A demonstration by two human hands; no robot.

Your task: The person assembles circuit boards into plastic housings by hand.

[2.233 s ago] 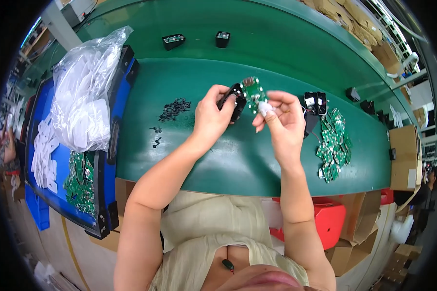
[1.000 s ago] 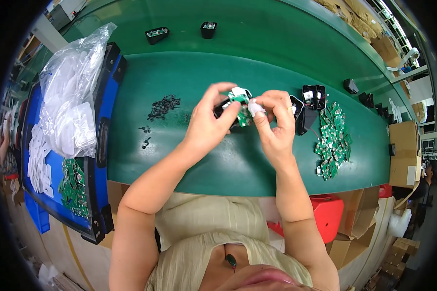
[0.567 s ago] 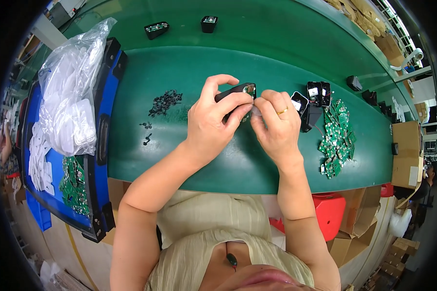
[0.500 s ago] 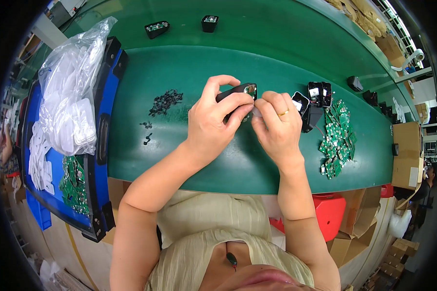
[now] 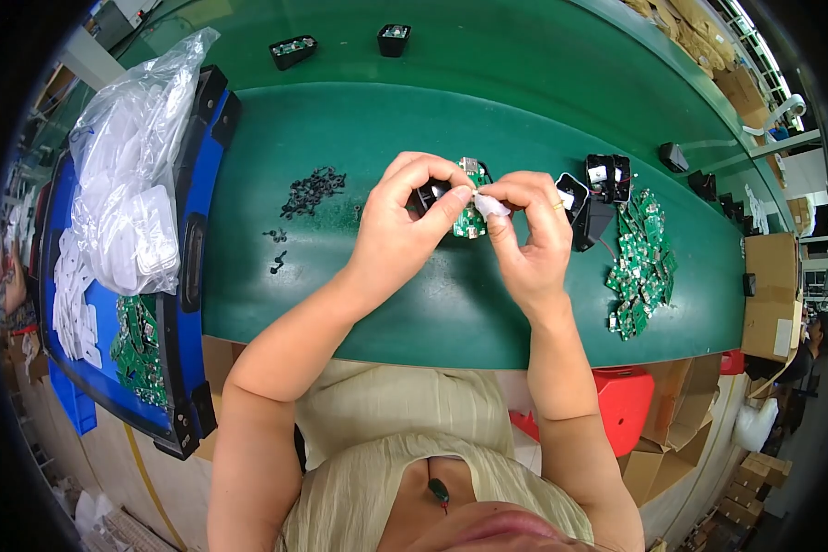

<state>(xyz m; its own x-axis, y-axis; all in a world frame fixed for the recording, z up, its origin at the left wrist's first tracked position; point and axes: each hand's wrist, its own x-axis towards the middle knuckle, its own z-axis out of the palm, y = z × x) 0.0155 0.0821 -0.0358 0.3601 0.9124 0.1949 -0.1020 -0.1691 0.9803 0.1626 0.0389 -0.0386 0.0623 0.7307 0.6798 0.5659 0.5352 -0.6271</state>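
Above the green bench my left hand (image 5: 405,207) is closed round a small black housing (image 5: 427,195), much of it hidden by the fingers. A green circuit board (image 5: 470,224) shows face-on at the housing's right side, and the left fingertips pinch near its edge. My right hand (image 5: 532,230) is closed, with a crumpled whitish translucent piece (image 5: 493,206) between thumb and forefinger. That piece lies against the front of the board. Both hands' fingertips nearly meet there; whether they grip anything smaller between them is too small to make out.
Small black parts (image 5: 313,191) lie left on the bench. To the right are open black housings (image 5: 605,179) and a heap of green boards (image 5: 641,262). A blue tray (image 5: 106,322) at the far left holds bagged white pieces (image 5: 138,202). Two black housings (image 5: 394,40) stand at the back.
The black housing has turned so the circuit board now faces up between my hands. My right fingers have shifted, and the whitish piece shows more fully.
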